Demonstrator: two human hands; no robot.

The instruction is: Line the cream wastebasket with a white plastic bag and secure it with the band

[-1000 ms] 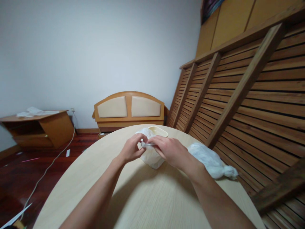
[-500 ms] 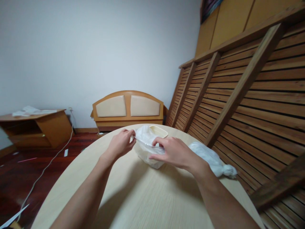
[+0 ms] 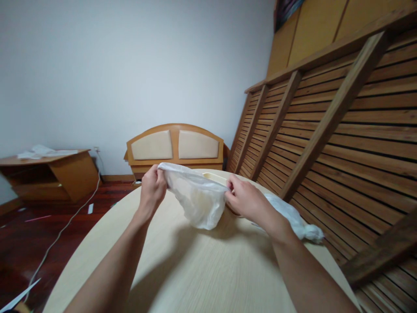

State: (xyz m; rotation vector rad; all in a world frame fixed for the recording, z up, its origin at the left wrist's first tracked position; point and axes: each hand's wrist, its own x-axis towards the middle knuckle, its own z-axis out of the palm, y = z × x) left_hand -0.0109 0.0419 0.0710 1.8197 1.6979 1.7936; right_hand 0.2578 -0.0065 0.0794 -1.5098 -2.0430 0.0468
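A thin white plastic bag [image 3: 203, 204] is stretched between my two hands above the round table. My left hand [image 3: 153, 189] pinches its upper left corner, and my right hand [image 3: 244, 195] pinches its upper right edge. Something pale yellowish shows faintly through the film; I cannot tell if it is inside or behind. Part of a cream plastic container [image 3: 215, 177] is visible behind the bag, the rest hidden. Beyond my right wrist lies a second white plastic bag [image 3: 289, 215], full and knotted at one end.
The round pale wood table [image 3: 208, 269] fills the foreground. A slatted wooden panel [image 3: 325, 143] leans along the right. Further back are a headboard [image 3: 175, 145] and a low cabinet [image 3: 65, 174] with papers on top. A cable [image 3: 68, 221] runs over the floor.
My hands have moved apart, the left one outward and up, the right one slightly right. The bag's edge, bunched before, is now pulled wide and covers more of the cream container.
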